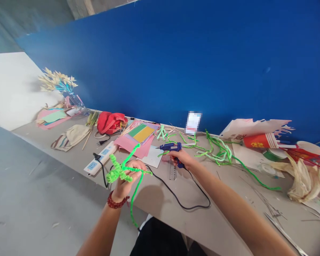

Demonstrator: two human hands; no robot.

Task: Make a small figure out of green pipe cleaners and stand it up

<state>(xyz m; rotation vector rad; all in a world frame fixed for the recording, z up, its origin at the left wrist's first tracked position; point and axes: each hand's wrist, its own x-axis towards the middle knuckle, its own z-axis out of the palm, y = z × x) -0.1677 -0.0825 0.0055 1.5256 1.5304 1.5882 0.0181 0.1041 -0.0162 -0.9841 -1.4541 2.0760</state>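
Head view, work table. The left hand [128, 177], with a red bead bracelet [117, 203] at its wrist, is raised above the near edge of the beige, matt tabletop [202, 220]. Its fingers are curled closed round one bright green, fuzzy pipe-cleaner figure [120, 172], a knotted tuft with several thin stems sticking out and one long stem hanging down.

The right hand [182, 158] rests on the table farther back. It is closed round the grip of one small blue plastic hot-glue gun [172, 146], whose nozzle points towards the person's left. One glossy black cord [181, 199] loops from the gun across the table.

Just beside the right hand lies one clear plastic ruler [172, 170]. To the left is one long white power strip [100, 158], with two blue socket faces showing and one black plug in it.

Behind these:
- a stack of flat pink paper sheets [138, 137], with one green and one yellow sheet on top
- one crumpled red cloth bag [110, 122]
- a tangled heap of loose green pipe cleaners [216, 151], too many to count
- one red paper cup [260, 140], lying on its side
- pale, wrinkled dried husks [304, 181]
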